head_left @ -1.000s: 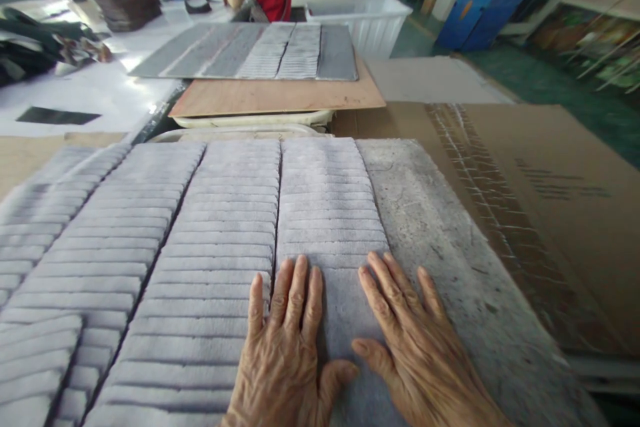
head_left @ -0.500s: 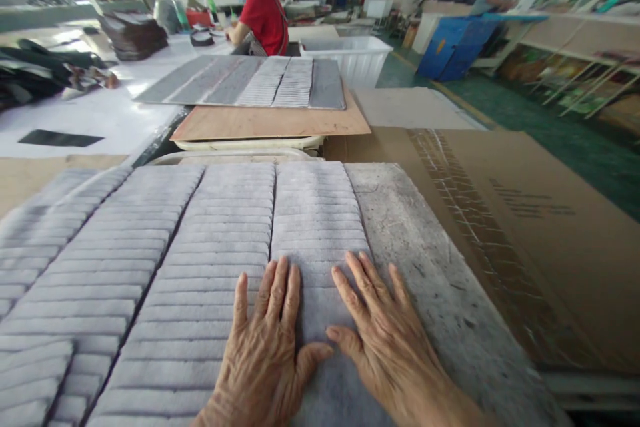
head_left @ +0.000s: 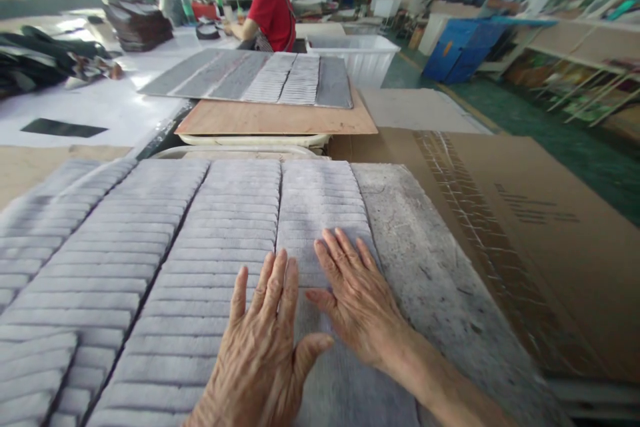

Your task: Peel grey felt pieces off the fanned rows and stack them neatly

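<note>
Head view, 1 of 1: both hands are released, fingers extended, palms down, with nothing clenched or grasped. The left hand point(head_left: 260, 340) lies over the seam between 2 columns of overlapping grey pieces, its fingertips just beside the rightmost column point(head_left: 320, 193) and its palm mostly over the adjacent column point(head_left: 200, 287). The right hand point(head_left: 360, 300) rests on the rightmost column, its thumb pointing toward the left hand. Change noted against 0.5 s ago: the right hand has shifted forward and inward, off the column's right edge, and is now ahead of the left; the left hand is nearly unchanged. In my judgement, the right hand's contact now falls nearer the column's middle, leaving its outer edge less guarded. Pressure cannot be determined. A smooth grey section point(head_left: 360, 393) lies between the hands and nearer the wearer. The speckled board point(head_left: 405, 213) extends to the right of the right hand, with cardboard point(head_left: 560, 247) beyond it. Ahead of both hands are a plywood sheet point(head_left: 280, 117) and a second board point(head_left: 335, 80) bearing 2 smaller columns. Farther forward, a person in a red top point(head_left: 273, 13) sits near a white bin point(head_left: 367, 57).
</note>
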`<action>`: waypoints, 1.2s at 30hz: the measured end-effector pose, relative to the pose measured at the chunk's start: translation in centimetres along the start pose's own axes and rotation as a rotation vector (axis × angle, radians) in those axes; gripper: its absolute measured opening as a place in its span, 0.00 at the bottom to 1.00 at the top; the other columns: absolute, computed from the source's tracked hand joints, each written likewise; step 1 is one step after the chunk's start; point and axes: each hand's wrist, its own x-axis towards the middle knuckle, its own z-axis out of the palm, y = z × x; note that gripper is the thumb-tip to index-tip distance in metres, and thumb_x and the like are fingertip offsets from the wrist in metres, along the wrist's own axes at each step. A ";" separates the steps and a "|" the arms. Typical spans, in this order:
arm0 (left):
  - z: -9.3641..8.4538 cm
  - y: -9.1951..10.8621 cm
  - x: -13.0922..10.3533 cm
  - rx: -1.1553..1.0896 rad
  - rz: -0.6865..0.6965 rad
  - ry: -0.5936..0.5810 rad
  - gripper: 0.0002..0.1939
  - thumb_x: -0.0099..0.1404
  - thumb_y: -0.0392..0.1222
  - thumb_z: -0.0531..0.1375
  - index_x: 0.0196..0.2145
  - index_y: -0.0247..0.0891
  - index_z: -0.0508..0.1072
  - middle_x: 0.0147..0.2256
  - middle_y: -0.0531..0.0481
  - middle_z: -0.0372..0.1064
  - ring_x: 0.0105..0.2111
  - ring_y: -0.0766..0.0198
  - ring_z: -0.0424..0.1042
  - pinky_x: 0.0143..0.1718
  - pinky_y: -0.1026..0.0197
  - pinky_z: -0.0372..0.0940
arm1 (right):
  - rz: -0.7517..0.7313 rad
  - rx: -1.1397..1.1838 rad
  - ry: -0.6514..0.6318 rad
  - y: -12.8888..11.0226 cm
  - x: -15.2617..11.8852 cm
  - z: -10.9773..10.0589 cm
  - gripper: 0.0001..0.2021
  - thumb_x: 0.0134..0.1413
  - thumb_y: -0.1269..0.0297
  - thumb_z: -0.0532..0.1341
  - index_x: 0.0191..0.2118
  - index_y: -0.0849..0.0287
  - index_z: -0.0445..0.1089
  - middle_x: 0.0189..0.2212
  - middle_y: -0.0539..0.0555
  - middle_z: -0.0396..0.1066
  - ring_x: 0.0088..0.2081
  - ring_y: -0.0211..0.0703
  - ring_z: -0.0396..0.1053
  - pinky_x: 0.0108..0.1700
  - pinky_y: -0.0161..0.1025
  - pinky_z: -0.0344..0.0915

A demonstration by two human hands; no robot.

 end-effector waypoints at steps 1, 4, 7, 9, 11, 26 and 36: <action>0.1 -0.4 0.5 -0.028 -0.023 -0.004 0.33 0.66 0.55 0.45 0.57 0.23 0.56 0.59 0.31 0.55 0.59 0.47 0.53 0.58 0.44 0.46 | -0.008 0.020 0.017 0.2 0.0 -0.2 0.29 0.62 0.51 0.46 0.59 0.69 0.57 0.61 0.64 0.52 0.62 0.58 0.47 0.59 0.58 0.53; 0.7 -1.9 2.8 -0.168 -0.134 -0.035 0.22 0.68 0.43 0.46 0.55 0.28 0.60 0.56 0.37 0.60 0.56 0.54 0.58 0.57 0.49 0.52 | 0.043 0.094 0.132 1.6 0.6 -0.8 0.21 0.62 0.59 0.49 0.52 0.68 0.66 0.55 0.62 0.63 0.58 0.52 0.57 0.58 0.51 0.57; 1.2 -3.3 5.6 -0.278 -0.189 -0.177 0.18 0.66 0.38 0.48 0.52 0.32 0.62 0.54 0.42 0.62 0.53 0.57 0.61 0.54 0.53 0.56 | 0.171 0.141 0.178 4.1 1.7 -1.4 0.15 0.58 0.65 0.55 0.47 0.69 0.69 0.49 0.63 0.68 0.51 0.50 0.64 0.54 0.46 0.61; 1.3 -3.9 7.2 -0.288 -0.192 -0.262 0.17 0.64 0.38 0.50 0.50 0.34 0.64 0.53 0.43 0.63 0.51 0.55 0.62 0.50 0.52 0.58 | 0.201 0.156 0.125 5.7 2.5 -1.6 0.16 0.52 0.66 0.60 0.46 0.67 0.69 0.47 0.62 0.69 0.49 0.51 0.65 0.52 0.47 0.62; 1.3 -4.4 8.4 -0.283 -0.199 -0.308 0.16 0.62 0.39 0.54 0.48 0.35 0.65 0.49 0.43 0.65 0.49 0.52 0.63 0.46 0.48 0.60 | 0.204 0.170 0.059 7.0 3.3 -1.9 0.17 0.47 0.64 0.64 0.44 0.64 0.70 0.45 0.60 0.70 0.48 0.52 0.65 0.51 0.47 0.62; 0.3 -5.3 8.3 -0.349 -0.452 -0.509 0.14 0.59 0.51 0.51 0.22 0.40 0.62 0.26 0.51 0.64 0.29 0.61 0.66 0.31 0.59 0.56 | 0.745 0.473 -0.234 5.7 0.4 -4.4 0.20 0.47 0.48 0.53 0.16 0.57 0.56 0.12 0.44 0.51 0.18 0.33 0.54 0.21 0.32 0.49; 0.1 -4.6 8.2 -0.332 -0.553 -0.515 0.14 0.60 0.49 0.50 0.20 0.41 0.62 0.22 0.52 0.65 0.28 0.61 0.66 0.28 0.61 0.53 | 0.835 0.523 -0.073 4.9 0.0 -3.6 0.16 0.43 0.51 0.56 0.16 0.56 0.63 0.10 0.44 0.54 0.17 0.35 0.55 0.21 0.33 0.48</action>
